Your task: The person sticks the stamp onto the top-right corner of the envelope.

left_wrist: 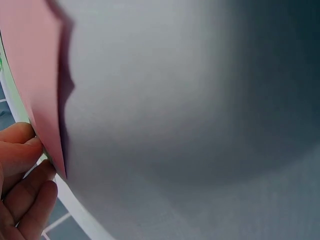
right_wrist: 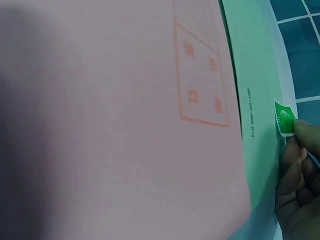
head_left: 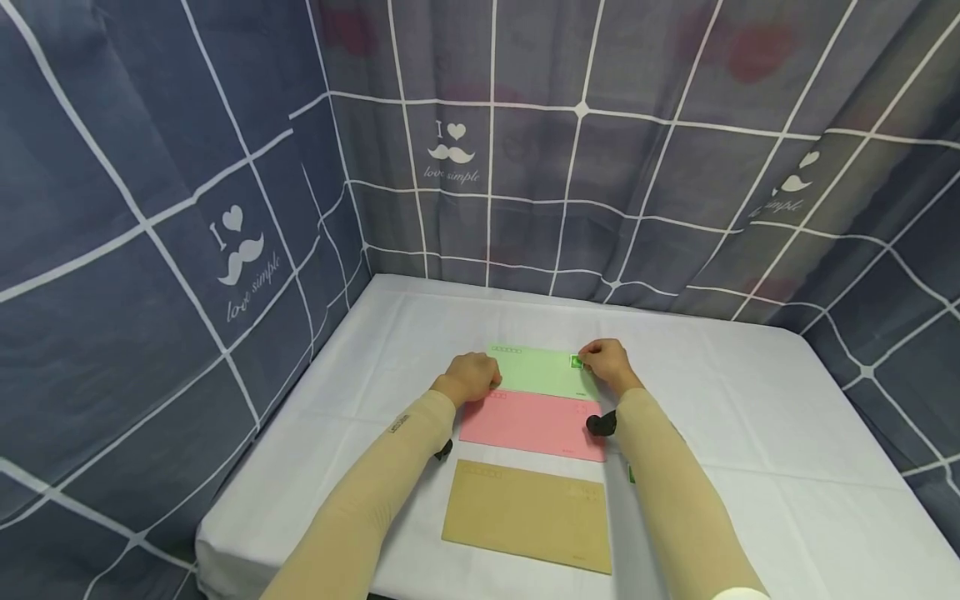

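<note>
Pinching the edge of the small green stamp [head_left: 576, 362] between thumb and fingertips, the right hand [head_left: 606, 363] has a narrow, light grip; the stamp is at the upper right corner of the green envelope [head_left: 536, 377], just above the centre of the head view. Whether its underside lies flat on the paper, I cannot tell. The left hand [head_left: 472, 377] curls at the envelope's left end, and its grip appears to be closed on that edge.

A slight roll of the right thumb could leave the stamp crooked or creased, and if its back is sticky, it could cling to the skin. A tug from the left hand could skew the envelope under it. The pink envelope [head_left: 532, 427] sits right along the green one's lower edge, so a shift of either might drag both; the black wrist piece [head_left: 602, 423] beside its right end could also catch it. Another green piece [head_left: 632, 474], half hidden by the right forearm at lower right, risks being brushed aside by the sleeve.

A strip of bare table [head_left: 750, 400] separates pink from the brown envelope [head_left: 528, 518] at lower centre. Broad open room lies to the right; the far edge meets the curtain [head_left: 525, 167].
</note>
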Available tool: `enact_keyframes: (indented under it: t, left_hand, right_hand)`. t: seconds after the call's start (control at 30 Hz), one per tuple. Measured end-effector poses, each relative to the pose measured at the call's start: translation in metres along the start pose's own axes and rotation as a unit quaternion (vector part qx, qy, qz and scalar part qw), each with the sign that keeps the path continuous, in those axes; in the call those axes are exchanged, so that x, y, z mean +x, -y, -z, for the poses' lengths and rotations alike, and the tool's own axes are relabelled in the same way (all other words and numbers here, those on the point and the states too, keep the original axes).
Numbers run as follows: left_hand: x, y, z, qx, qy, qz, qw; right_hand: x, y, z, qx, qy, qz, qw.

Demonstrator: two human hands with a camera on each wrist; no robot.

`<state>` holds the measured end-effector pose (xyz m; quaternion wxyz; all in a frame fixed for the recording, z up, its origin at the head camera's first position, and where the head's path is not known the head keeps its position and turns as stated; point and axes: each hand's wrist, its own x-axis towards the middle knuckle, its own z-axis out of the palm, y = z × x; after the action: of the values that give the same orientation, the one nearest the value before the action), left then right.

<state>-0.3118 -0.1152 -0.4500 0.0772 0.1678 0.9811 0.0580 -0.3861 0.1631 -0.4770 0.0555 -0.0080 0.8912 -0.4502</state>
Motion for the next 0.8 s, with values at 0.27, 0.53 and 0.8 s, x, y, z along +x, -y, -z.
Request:
enact_keyframes:
  t: [0.27, 0.53, 0.8]
  left_hand:
    - [0.0005, 0.0000, 0.0008, 0.005, 0.001, -0.005, 1.0000]
    - [-0.0008, -0.0007, 0.0028, 0.001, 0.002, -0.008, 1.0000]
    - [0.0009, 0.0009, 0.0001, 0.000, 0.004, -0.008, 1.0000]
  right_hand:
    - [0.0047, 0.0004, -0.0023, -0.010, -0.003, -0.008, 0.9999]
    - [0.0038, 0.0027, -0.0041, -0.047, -0.021, -0.003, 0.9987]
    - [0.0024, 0.0024, -0.0060, -0.061, -0.025, 0.004, 0.9978]
